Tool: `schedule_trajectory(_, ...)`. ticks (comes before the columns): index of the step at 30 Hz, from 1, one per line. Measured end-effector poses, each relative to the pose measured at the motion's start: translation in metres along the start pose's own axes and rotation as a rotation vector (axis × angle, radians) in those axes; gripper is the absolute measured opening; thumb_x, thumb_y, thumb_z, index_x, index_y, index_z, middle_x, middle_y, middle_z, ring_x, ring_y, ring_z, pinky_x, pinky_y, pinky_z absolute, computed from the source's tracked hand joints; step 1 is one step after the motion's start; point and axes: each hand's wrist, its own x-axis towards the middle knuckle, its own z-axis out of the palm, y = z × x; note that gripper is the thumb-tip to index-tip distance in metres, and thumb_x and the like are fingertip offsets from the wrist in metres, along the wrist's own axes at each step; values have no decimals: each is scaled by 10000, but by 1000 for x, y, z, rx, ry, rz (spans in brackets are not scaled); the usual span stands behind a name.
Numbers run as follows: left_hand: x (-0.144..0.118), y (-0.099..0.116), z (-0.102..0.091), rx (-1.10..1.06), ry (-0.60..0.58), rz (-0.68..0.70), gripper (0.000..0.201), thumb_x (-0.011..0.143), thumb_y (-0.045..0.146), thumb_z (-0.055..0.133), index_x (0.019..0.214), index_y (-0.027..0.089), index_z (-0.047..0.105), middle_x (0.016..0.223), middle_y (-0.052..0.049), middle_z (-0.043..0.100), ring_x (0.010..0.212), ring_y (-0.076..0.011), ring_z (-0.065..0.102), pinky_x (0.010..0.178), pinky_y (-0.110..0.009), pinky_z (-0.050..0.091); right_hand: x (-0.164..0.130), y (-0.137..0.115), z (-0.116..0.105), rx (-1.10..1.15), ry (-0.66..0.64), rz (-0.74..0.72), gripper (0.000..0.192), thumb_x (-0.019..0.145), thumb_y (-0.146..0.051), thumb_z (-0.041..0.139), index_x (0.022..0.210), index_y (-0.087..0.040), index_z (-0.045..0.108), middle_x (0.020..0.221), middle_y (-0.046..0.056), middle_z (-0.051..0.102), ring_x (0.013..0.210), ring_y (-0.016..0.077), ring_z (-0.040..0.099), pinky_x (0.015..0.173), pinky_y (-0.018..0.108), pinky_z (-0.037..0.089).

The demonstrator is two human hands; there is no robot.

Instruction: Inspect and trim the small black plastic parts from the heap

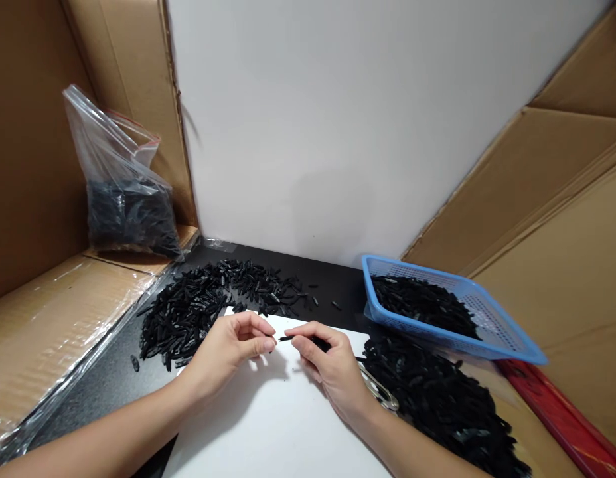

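Observation:
Over a white sheet (pixel 278 425) my two hands meet at the middle of the table. My right hand (pixel 330 368) pinches a thin black pin (pixel 287 338) that points left toward my left hand (pixel 233 345). The left fingertips are closed, pinched on something tiny and black at the pin's tip; I cannot make out what it is. A heap of small black plastic pieces (pixel 198 309) lies just beyond the left hand. Another heap of black pieces (pixel 437 398) spreads to the right of my right wrist.
A blue mesh basket (pixel 507 332) with black pieces stands at the right. A clear zip bag (pixel 123 199) of black parts sits on a cardboard box at the left. Cardboard walls flank both sides, a white wall is behind. A metal clip (pixel 382 392) lies by my right wrist.

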Motion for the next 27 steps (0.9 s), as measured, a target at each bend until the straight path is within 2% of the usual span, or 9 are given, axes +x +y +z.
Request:
schedule_trajectory(5,0,-2,0,14,-36,30,145,673,261,757,731,160,672,616,28,622,552,-102,517,566,-238,400,-1,0,0,4,-10,14,215,709,-394,786,788,-195,774,516,-39,489,416,63,303,358,205,187)
schedule_trajectory(9,-1,-2,1,9,-21,31,109,679,241,746,734,160,696,627,29,632,567,-96,523,576,-224,397,-1,3,-1,-35,-15,22,235,712,-411,774,812,-198,778,561,-26,547,414,63,337,369,208,228)
schedule_trajectory(12,-2,-2,1,-20,-1,17,81,695,211,727,760,163,720,633,26,654,604,-100,559,611,-216,414,2,-8,-2,-190,-21,-33,221,756,-388,724,847,-194,776,636,8,637,490,116,484,429,230,348)
schedule_trajectory(15,-2,-4,1,-69,3,-6,91,707,200,726,789,162,728,699,6,703,660,-113,615,668,-223,452,5,-39,-10,-490,-108,-108,166,811,-302,641,851,-208,771,769,35,730,701,197,634,632,283,469)
schedule_trajectory(17,-2,-5,1,-112,1,-20,127,712,218,740,825,163,725,760,-13,735,677,-121,645,697,-236,478,4,-62,-24,-760,-194,-155,168,816,-247,604,834,-223,769,847,40,761,791,225,670,739,310,480)
schedule_trajectory(20,-4,-5,1,-176,-10,-24,182,714,247,759,871,163,718,844,-43,759,720,-143,683,737,-261,510,-5,-82,-64,-1110,-174,-121,186,827,-250,574,802,-252,758,842,29,774,776,237,696,721,305,490)
schedule_trajectory(22,-5,-6,2,-198,-26,-11,179,722,259,759,863,157,718,873,-54,760,745,-153,694,745,-264,520,-17,-81,-99,-1254,-119,-88,197,829,-269,562,791,-268,755,823,28,781,743,248,713,669,301,513)
schedule_trajectory(24,-7,-6,2,-205,-40,8,165,733,267,751,848,153,721,874,-57,758,751,-151,693,736,-255,524,-30,-75,-132,-1371,-68,-125,176,796,-263,586,774,-277,760,822,32,789,757,275,730,691,325,539)
schedule_trajectory(27,-9,-6,3,-211,-46,21,152,742,265,743,841,152,724,863,-50,751,741,-141,685,737,-251,528,-45,-70,-154,-1487,11,-198,177,766,-252,595,795,-258,769,816,56,795,761,313,744,688,370,571)
